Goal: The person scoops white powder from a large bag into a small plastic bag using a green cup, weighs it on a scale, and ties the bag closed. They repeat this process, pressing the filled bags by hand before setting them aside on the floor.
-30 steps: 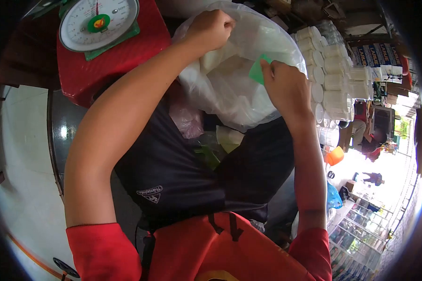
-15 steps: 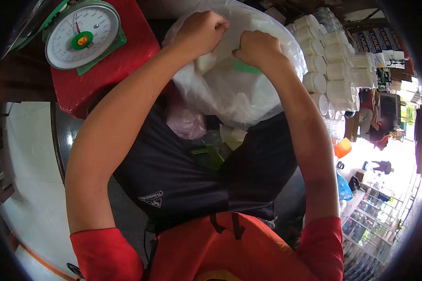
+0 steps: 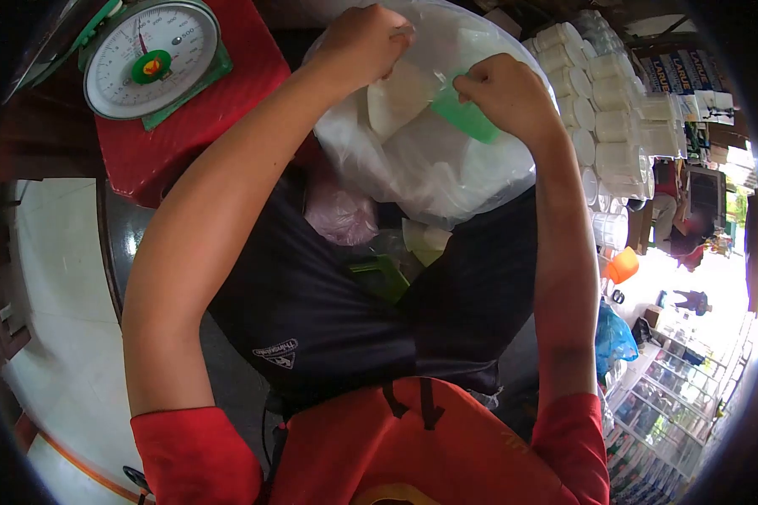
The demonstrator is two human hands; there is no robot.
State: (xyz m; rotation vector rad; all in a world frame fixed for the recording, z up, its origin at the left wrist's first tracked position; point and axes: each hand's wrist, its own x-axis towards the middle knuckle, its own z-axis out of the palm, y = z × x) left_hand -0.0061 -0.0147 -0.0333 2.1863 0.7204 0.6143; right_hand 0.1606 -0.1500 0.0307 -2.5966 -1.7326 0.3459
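A large clear plastic bag [image 3: 446, 181] stands open in front of my knees, with pale contents inside. My left hand [image 3: 370, 46] is closed above the bag's left side; whatever its fingers hold is hidden. In my right hand [image 3: 511, 94], over the right part of the bag, is a green, translucent, scoop-like plastic piece [image 3: 467, 118], pinched at its upper end. It tilts down to the right inside the bag's mouth. A pale, cream-coloured block or packet [image 3: 396, 99] lies in the bag between my two hands.
At the upper left a dial scale [image 3: 152, 63] sits on a red box [image 3: 248, 76]. Stacked white-lidded jars [image 3: 573, 88] line the right side. A pinkish plastic bag [image 3: 338, 215] and a green object [image 3: 385, 273] lie between my legs. Another person [image 3: 689, 231] is farther right.
My right hand has moved right, and more of the green piece shows, now tilted. My left hand has risen slightly. More of the pale block in the bag is visible.
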